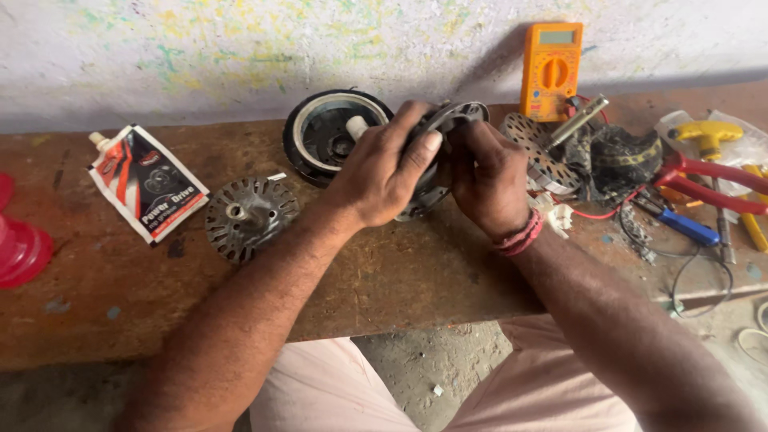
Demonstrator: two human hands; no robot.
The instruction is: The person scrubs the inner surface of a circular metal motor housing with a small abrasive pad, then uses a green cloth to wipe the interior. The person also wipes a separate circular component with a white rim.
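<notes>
Over the worn counter (400,280), left hand (380,172) and right hand (484,180) both clamped a round motor part (452,120), which could slip onto the black housing (320,136).

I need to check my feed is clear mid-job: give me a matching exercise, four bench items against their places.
Things:
1. multimeter
2. grease sachet
3. round motor cover
4. finned metal disc

Places:
A. held in both hands
B. leaning on the wall at the back
C. flat on the bench, just right of the sachet
D. far left of the bench, nozzle toward the wall

Pairs: 1-B, 2-D, 3-A, 4-C
</notes>
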